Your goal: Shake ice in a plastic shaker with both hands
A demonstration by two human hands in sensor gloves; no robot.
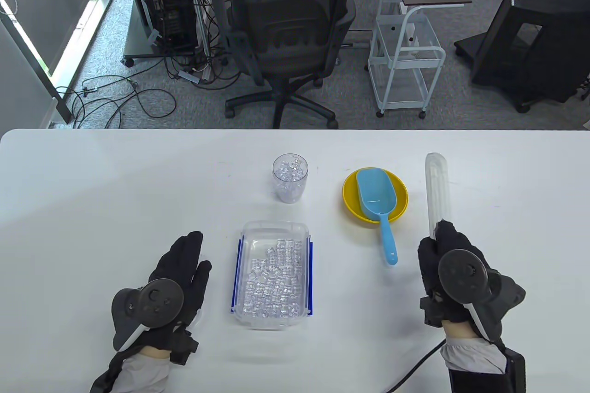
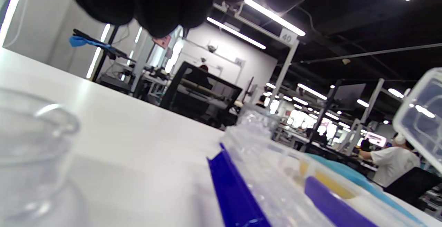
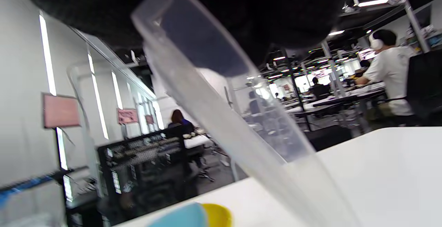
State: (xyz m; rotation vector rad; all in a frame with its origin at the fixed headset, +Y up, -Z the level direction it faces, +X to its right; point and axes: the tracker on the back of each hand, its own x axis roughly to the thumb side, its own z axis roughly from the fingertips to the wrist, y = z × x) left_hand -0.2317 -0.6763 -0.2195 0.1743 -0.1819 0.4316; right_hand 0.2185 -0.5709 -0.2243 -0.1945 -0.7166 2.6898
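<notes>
The clear plastic shaker cup stands upright and uncapped at the table's middle, partly filled with ice cubes. My left hand lies flat on the table left of the ice box, fingers stretched out, over a clear round plastic piece whose edge shows by the palm. My right hand grips a long clear box lid by its near end and holds it on edge, right of the bowl. The lid fills the right wrist view. Both hands are apart from the shaker.
A clear box with blue clips holds several ice cubes between my hands. A yellow bowl with a blue scoop sits right of the shaker. An office chair stands beyond the far edge.
</notes>
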